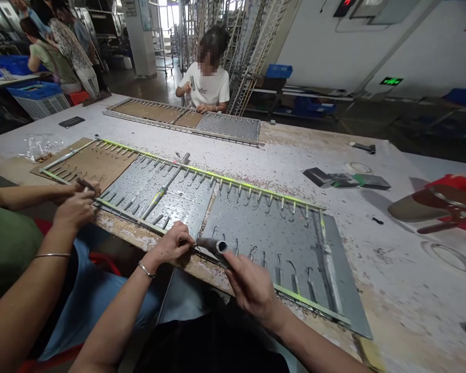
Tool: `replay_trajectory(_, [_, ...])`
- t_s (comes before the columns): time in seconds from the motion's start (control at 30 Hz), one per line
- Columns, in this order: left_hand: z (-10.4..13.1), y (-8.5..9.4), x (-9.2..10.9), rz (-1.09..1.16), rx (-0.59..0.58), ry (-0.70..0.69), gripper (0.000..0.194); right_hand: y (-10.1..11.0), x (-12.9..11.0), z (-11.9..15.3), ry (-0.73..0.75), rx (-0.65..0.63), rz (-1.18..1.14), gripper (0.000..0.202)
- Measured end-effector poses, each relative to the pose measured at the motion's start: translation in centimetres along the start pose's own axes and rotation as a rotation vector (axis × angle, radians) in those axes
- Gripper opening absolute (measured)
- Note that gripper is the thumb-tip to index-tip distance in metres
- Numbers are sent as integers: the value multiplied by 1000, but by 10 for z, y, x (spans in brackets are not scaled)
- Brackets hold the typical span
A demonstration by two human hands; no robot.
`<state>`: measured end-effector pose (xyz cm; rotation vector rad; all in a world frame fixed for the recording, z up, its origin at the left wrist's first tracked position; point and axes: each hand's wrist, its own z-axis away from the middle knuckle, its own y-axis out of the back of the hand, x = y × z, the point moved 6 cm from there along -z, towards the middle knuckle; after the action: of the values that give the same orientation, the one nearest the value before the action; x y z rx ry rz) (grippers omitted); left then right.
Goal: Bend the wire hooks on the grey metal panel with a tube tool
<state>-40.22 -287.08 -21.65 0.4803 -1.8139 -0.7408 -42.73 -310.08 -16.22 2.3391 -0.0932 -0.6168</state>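
My right hand [252,287] is closed around a small hammer whose dark, tube-like head [212,244] hangs over the near rail of a long metal frame. Beside that head, my left hand [174,242] pinches at the near rail [310,298]; whatever its fingertips hold is too small to make out. Along both rails of the frame sit rows of short pegs with thin wire hooks [294,274]. Yellow-green paint marks the far rail [233,181]. Under the frame lie grey sheets [252,228] and a brown board [97,168].
At my left, a co-worker's hands [75,204] work on the same frame with a dark tool. Across the table, another person holds a hammer [192,83] over a second frame [159,109]. To the right lie dark taped blocks [345,179], scissors [442,223] and a tape ring [450,256].
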Motion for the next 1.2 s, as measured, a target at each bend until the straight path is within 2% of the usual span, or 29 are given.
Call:
replay_trajectory(0.03, [0, 0, 0, 0, 9, -4, 13, 1, 0, 1, 9, 14, 14, 51])
replay_trajectory(0.17, [1, -1, -1, -17, 5, -16, 18, -7, 5, 6, -14, -125, 69, 47])
replay_trajectory(0.2, [1, -1, -2, -21, 1, -15, 19, -6, 6, 6, -30, -118, 54, 47])
replay_trajectory(0.33, [1, -1, -3, -11, 21, -13, 17, 6, 3, 4, -5, 70, -3, 50])
replay_trajectory(0.37, [1, 0, -3, -6, 27, -18, 15, 4, 1, 3, 19, 49, 20, 49])
replay_trajectory(0.47, [1, 0, 1, 1, 22, -38, 12, -10, -3, 0, 21, -158, 56, 46])
replay_trajectory(0.5, [1, 0, 2, 6, 17, -39, 12, -11, -3, -1, 7, -183, 37, 45])
replay_trajectory(0.53, [1, 0, 2, 13, 18, -35, 12, -10, -4, -2, -5, -162, 8, 44])
replay_trajectory(0.6, [1, 1, 3, 30, 27, -23, 12, -2, -4, -3, 3, -35, -29, 45])
replay_trajectory(0.67, [1, 1, 3, 26, 26, -26, 14, 1, -1, -2, 25, 31, 24, 43])
replay_trajectory(0.8, [-1, 0, 3, -7, -1, -45, 18, -5, 13, 4, -33, -41, 127, 40])
replay_trajectory(0.93, [-1, 0, 2, -8, -2, -26, 16, 1, 12, 4, -16, 39, 49, 46])
replay_trajectory(1.03, [-1, 1, 3, -1, -3, -19, 17, -9, 6, 1, 28, -70, 105, 41])
replay_trajectory(1.1, [-1, 0, 4, 4, -8, -20, 17, -12, 6, 0, 6, -111, 100, 40])
replay_trajectory(1.2, [-1, 0, 4, 4, -7, -7, 14, -5, 8, -1, -3, 7, 17, 44])
